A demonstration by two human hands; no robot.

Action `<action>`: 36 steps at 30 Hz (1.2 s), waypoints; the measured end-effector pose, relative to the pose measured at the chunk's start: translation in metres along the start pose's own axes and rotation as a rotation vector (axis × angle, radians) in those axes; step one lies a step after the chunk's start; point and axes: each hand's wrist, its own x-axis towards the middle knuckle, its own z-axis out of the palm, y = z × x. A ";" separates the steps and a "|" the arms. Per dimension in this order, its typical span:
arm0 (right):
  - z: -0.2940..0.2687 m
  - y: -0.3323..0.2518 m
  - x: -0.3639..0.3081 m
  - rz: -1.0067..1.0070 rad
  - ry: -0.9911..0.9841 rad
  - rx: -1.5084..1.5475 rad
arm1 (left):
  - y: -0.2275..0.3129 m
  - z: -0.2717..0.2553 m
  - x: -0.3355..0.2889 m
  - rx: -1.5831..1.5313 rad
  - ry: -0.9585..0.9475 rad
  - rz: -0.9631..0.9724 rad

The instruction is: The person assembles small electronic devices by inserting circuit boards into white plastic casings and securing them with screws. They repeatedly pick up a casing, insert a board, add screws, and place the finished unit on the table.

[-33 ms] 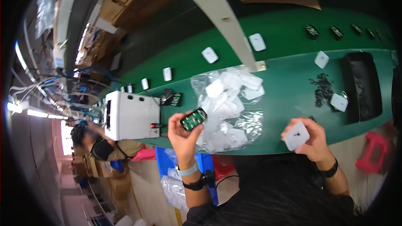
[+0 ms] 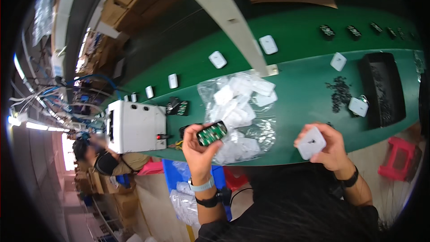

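Note:
Between the thumb and fingers of my left hand (image 2: 199,148) is a green circuit board in a black casing (image 2: 212,133), held by its edges above the bench. My right hand (image 2: 331,148) grips a white rounded-square cover (image 2: 311,143) with a small dark mark on its face. A clear plastic bag (image 2: 264,127) holding several white covers (image 2: 239,94) lies between and beyond my hands. Past the right hand are a heap of small black parts (image 2: 339,93) and a white cover with a board showing behind its edge (image 2: 359,106).
A black bin (image 2: 383,94) stands at the bench's right end. To the left sit a white machine (image 2: 136,127) and more boards (image 2: 178,106). White units (image 2: 217,59) and boards (image 2: 327,31) line the green strip behind. A beige post (image 2: 233,20) crosses overhead. A person (image 2: 105,157) sits far left.
The board in my left hand has shifted slightly right relative to the bag. The cover in my right hand has tilted a little. The whole view has shifted slightly.

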 end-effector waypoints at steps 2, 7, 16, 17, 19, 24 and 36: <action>0.007 -0.004 0.016 -0.056 -0.050 -0.007 | -0.007 0.030 -0.021 -0.121 -0.196 -0.028; 0.011 -0.019 0.023 -0.173 -0.121 -0.135 | -0.016 0.087 -0.041 -0.155 -0.538 0.017; 0.003 -0.029 0.001 -0.195 -0.024 -0.429 | -0.012 0.121 -0.042 -0.030 -0.633 0.082; 0.003 -0.030 0.000 -0.197 -0.017 -0.467 | -0.013 0.123 -0.045 -0.071 -0.597 0.038; 0.005 -0.032 -0.001 -0.176 -0.022 -0.530 | -0.017 0.124 -0.053 -0.151 -0.521 -0.049; 0.008 -0.039 -0.003 -0.164 -0.052 -0.710 | -0.016 0.124 -0.056 -0.049 -0.548 -0.034; 0.015 -0.035 -0.008 -0.217 -0.023 -0.836 | -0.016 0.116 -0.059 0.146 -0.610 0.054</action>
